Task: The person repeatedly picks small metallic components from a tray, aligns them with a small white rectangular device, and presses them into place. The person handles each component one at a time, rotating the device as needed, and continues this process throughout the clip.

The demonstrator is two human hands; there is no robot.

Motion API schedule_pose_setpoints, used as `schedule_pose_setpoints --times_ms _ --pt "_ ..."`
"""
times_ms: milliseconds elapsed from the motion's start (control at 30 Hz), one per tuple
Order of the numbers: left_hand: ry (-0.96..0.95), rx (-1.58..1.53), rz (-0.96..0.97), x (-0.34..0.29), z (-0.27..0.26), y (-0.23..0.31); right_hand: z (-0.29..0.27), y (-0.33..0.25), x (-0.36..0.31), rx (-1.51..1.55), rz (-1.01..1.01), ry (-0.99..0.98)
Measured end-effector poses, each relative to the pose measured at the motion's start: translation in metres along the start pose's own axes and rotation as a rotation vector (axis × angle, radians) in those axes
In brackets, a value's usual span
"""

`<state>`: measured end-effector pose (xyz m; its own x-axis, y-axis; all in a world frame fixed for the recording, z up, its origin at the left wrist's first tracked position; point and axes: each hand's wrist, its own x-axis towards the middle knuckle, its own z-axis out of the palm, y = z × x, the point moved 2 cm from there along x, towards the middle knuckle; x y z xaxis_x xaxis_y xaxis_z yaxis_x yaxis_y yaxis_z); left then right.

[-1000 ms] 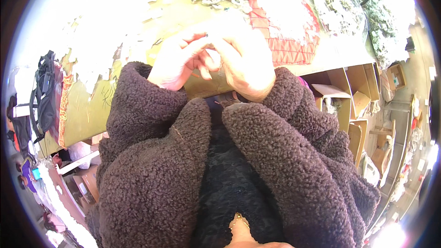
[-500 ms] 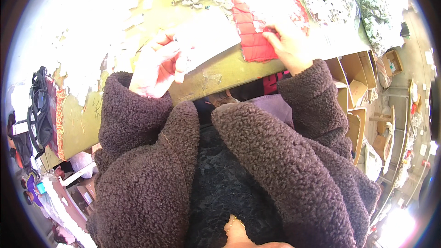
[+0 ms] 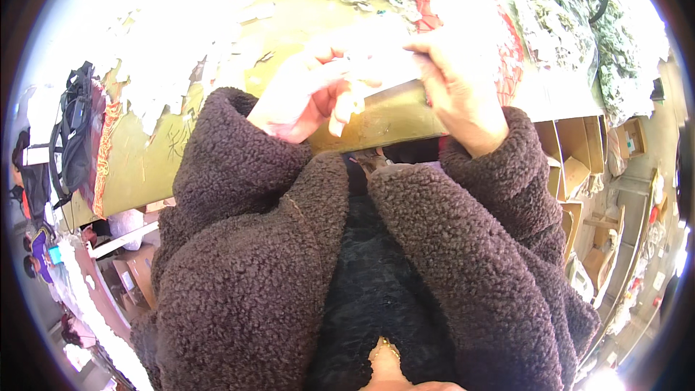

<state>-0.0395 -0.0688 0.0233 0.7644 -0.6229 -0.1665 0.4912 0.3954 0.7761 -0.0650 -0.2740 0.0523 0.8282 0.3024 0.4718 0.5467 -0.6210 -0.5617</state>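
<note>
Left hand and right hand both pinch a pale sheet above the table edge; glare washes out its surface; red basket partly hidden behind the right hand; sleeves cover the wrists.

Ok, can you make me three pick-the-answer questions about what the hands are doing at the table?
1. Where are the hands?
A. At the table's near edge
B. In the cardboard boxes
C. On the black bag

2. What colour are the fuzzy sleeves?
A. Yellow
B. Dark brown
C. Blue

3. What are the hands doing?
A. Resting flat, empty
B. Both gripping one pale thin piece
C. Clapping

Answers:
1 A: left hand and right hand sit over the olive table edge.
2 B: the sleeves are dark brown.
3 B: both pinch the pale piece; what it is stays too glare-washed to tell.
</note>
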Motion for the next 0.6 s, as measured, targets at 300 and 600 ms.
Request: schedule_pose_setpoints --times_ms 300,600 --pt "-0.085 0.015 0.016 -0.001 0.002 -0.001 0.014 -0.030 0.025 0.054 -0.148 -0.228" --pt "-0.096 0.066 -0.008 -0.003 0.002 0.000 0.010 -0.038 0.025 0.086 -0.127 -0.304"
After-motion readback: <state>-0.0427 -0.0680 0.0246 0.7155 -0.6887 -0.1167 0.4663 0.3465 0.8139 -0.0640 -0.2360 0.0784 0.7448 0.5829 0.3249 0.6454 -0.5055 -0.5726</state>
